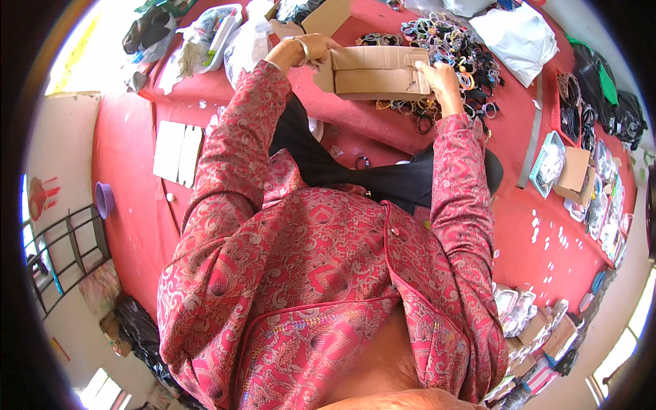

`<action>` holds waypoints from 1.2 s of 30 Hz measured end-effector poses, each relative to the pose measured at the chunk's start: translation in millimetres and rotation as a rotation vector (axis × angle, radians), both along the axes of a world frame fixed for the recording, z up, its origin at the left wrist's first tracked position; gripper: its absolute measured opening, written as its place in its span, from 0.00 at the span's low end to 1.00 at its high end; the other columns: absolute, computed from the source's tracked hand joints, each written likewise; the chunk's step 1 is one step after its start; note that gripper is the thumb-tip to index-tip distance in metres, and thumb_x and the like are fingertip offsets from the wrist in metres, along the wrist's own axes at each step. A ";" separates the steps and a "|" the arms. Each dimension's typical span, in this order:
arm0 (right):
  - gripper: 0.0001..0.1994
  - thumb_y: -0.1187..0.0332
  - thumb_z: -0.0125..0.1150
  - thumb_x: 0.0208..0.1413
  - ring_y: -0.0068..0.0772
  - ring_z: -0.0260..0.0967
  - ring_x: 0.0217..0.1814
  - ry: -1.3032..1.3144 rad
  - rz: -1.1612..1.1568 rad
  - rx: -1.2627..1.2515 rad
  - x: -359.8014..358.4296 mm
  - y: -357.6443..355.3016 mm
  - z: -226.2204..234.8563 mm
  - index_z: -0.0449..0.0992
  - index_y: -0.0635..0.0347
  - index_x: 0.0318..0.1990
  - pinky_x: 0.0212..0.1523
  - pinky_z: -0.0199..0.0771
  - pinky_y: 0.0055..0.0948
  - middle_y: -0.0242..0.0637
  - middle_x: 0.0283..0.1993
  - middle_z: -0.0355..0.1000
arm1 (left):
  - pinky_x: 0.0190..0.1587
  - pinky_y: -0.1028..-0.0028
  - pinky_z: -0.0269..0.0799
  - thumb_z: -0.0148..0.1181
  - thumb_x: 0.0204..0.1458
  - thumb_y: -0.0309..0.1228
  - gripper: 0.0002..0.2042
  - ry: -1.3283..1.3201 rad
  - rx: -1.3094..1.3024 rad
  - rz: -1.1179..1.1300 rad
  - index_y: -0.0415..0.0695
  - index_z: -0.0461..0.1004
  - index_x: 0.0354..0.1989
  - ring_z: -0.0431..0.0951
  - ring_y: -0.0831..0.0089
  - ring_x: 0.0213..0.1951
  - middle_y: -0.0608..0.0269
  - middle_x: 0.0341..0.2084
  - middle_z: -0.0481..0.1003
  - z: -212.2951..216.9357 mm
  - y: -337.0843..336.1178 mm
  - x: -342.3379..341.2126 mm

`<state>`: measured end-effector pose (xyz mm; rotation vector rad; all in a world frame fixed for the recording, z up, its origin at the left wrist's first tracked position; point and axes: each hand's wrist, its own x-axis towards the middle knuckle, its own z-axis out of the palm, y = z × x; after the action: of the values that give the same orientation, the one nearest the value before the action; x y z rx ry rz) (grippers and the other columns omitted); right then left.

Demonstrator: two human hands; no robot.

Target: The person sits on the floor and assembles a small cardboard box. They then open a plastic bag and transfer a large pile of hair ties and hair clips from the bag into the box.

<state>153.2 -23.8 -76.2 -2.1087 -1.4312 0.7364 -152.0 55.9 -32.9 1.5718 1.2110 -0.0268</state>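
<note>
Both my arms reach forward to a brown cardboard box (pixel 379 72) held up above the red floor covering. My left hand (pixel 304 52) grips its left end, where a flap (pixel 324 76) sticks out. At the right end my right hand (pixel 441 76) is closed on the edge, with the thumb on the upper face. What is inside the box cannot be seen. Behind and to the right of it spreads a heap of small coloured and black hair ties (pixel 447 31), partly covered by the box and my right hand.
A white plastic bag (pixel 516 41) lies right of the heap, near a red basket (pixel 567 109). Another open cardboard box (pixel 324 17) and a clear plastic bag (pixel 247 49) are at the far left. White flat panels (pixel 178 154) and a purple bucket (pixel 104 199) are on the left.
</note>
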 end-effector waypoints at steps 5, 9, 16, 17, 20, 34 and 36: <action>0.25 0.50 0.59 0.38 0.37 0.72 0.27 0.292 -0.036 -0.097 0.1 10.4 -3.9 0.72 0.71 0.24 0.29 0.71 0.36 0.50 0.21 0.69 | 0.16 0.82 0.63 0.45 0.34 0.18 0.29 -0.029 0.000 0.049 0.44 0.68 0.52 0.59 0.81 0.12 0.71 0.12 0.60 4.6 -0.1 -8.1; 0.25 0.51 0.55 0.39 0.47 0.72 0.38 0.214 -0.074 -0.222 -7.6 2.6 -1.8 0.74 0.69 0.34 0.39 0.70 0.36 0.55 0.35 0.71 | 0.16 0.80 0.63 0.45 0.34 0.19 0.29 0.039 0.039 -0.033 0.49 0.69 0.52 0.61 0.79 0.16 0.68 0.19 0.65 -8.8 2.6 1.0; 0.17 0.55 0.52 0.50 0.33 0.67 0.38 0.373 0.005 -0.222 -10.7 -0.5 3.6 0.68 0.52 0.44 0.34 0.70 0.40 0.36 0.40 0.69 | 0.18 0.79 0.61 0.47 0.38 0.19 0.25 -0.050 0.053 0.087 0.42 0.68 0.51 0.61 0.80 0.19 0.69 0.20 0.65 -17.6 0.6 -7.2; 0.18 0.54 0.52 0.50 0.36 0.65 0.42 0.425 -0.019 -0.305 -13.2 -4.4 18.3 0.67 0.51 0.46 0.38 0.68 0.46 0.36 0.44 0.67 | 0.20 0.77 0.63 0.51 0.40 0.22 0.19 -0.073 -0.021 0.141 0.39 0.71 0.45 0.64 0.78 0.21 0.67 0.21 0.68 -19.8 4.7 -8.3; 0.22 0.51 0.54 0.49 0.39 0.62 0.50 0.495 0.069 -0.401 -4.9 1.6 29.5 0.65 0.48 0.50 0.46 0.63 0.52 0.35 0.51 0.64 | 0.20 0.74 0.62 0.56 0.36 0.27 0.04 -0.204 0.069 0.361 0.40 0.72 0.22 0.67 0.74 0.19 0.65 0.15 0.66 -42.7 5.8 -18.7; 0.27 0.72 0.59 0.44 0.34 0.72 0.30 0.242 0.221 -0.553 -23.8 7.2 63.2 0.58 0.66 0.54 0.28 0.77 0.33 0.43 0.38 0.70 | 0.33 0.72 0.71 0.59 0.40 0.33 0.10 0.263 0.548 0.001 0.46 0.76 0.32 0.75 0.67 0.31 0.59 0.27 0.75 -42.2 -1.0 -21.3; 0.28 0.73 0.58 0.44 0.31 0.72 0.23 0.249 0.267 -0.618 -25.3 3.5 65.0 0.57 0.70 0.54 0.23 0.77 0.28 0.43 0.33 0.71 | 0.27 0.73 0.70 0.60 0.38 0.33 0.11 0.311 0.798 -0.350 0.40 0.75 0.30 0.74 0.70 0.25 0.60 0.22 0.74 -33.8 12.0 -23.1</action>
<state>127.9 -20.3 -11.2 -2.1509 -1.4875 1.6606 -175.1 67.9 -66.7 2.5444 1.2363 -0.0156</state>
